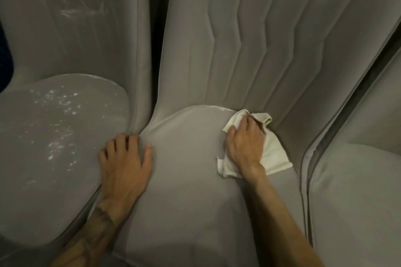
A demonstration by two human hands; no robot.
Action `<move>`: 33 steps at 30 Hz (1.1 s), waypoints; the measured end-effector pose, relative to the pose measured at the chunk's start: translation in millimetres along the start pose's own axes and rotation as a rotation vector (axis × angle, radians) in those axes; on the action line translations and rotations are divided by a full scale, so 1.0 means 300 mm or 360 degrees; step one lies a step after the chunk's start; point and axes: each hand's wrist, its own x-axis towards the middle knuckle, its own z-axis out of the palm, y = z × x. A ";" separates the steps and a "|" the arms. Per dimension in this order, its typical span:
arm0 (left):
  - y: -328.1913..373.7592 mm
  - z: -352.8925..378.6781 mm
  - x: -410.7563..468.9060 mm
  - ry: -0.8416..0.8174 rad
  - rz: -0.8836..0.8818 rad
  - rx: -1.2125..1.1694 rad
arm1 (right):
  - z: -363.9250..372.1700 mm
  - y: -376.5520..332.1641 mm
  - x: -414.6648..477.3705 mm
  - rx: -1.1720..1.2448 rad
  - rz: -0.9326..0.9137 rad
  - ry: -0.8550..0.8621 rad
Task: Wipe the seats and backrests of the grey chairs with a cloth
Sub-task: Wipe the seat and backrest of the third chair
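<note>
Three grey upholstered chairs stand side by side. The middle chair's seat fills the centre, with its ribbed backrest rising behind it. My right hand presses a crumpled cream cloth flat onto the back right part of that seat, close to the backrest. My left hand rests palm down with fingers spread on the seat's left edge, at the seam beside the left chair. The left chair's seat carries white specks, and its backrest has a pale smear.
A third grey chair's seat shows at the right edge, close against the middle one. A dark narrow gap runs between the left and middle backrests. Something dark blue shows at the far left edge.
</note>
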 end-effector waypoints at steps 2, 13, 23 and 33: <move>-0.003 -0.005 0.003 -0.0002 0.0012 0.0002 | 0.027 -0.130 0.029 -0.0064 0.0021 -0.0077; -0.012 0.012 -0.004 0.0047 0.0001 -0.0003 | 0.062 -0.175 0.054 0.0017 -0.0059 0.0015; -0.005 0.022 0.001 0.0041 -0.0014 0.0049 | 0.090 -0.228 0.089 0.0044 -0.0403 -0.0058; -0.003 0.021 0.002 -0.0007 -0.0015 0.0057 | 0.086 -0.272 0.060 0.0198 -0.0558 -0.0158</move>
